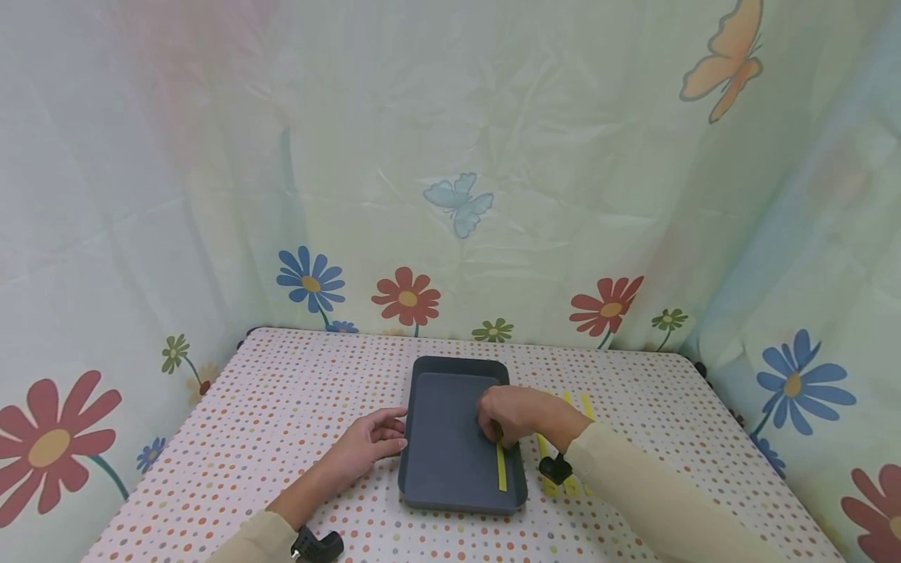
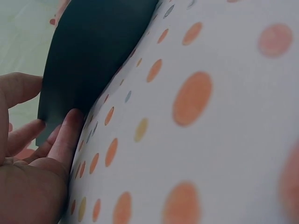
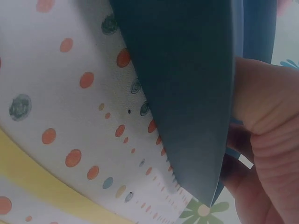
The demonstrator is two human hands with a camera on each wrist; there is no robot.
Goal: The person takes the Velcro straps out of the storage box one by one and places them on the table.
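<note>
A dark grey rectangular tray [image 1: 450, 477] lies on the dotted tablecloth. Fingers of my left hand [image 1: 369, 439] touch its left side; in the left wrist view that hand [image 2: 32, 186] has loosely bent fingers against the tray's outer wall [image 2: 98, 51]. My right hand [image 1: 514, 410] reaches inside the tray near its right wall and pinches a flat yellow strip [image 1: 502, 471], which lies lengthwise along the tray floor. In the right wrist view, the tray wall [image 3: 187, 93] hides the strip and most of the fingertips of the right hand [image 3: 275, 126].
More yellow strips [image 1: 543, 446] lie on the cloth right of the tray, partly under the right forearm. One strip [image 3: 51, 182] crosses the lower left of the right wrist view. A flowered curtain [image 1: 493, 258] hangs behind the table [image 1: 338, 352].
</note>
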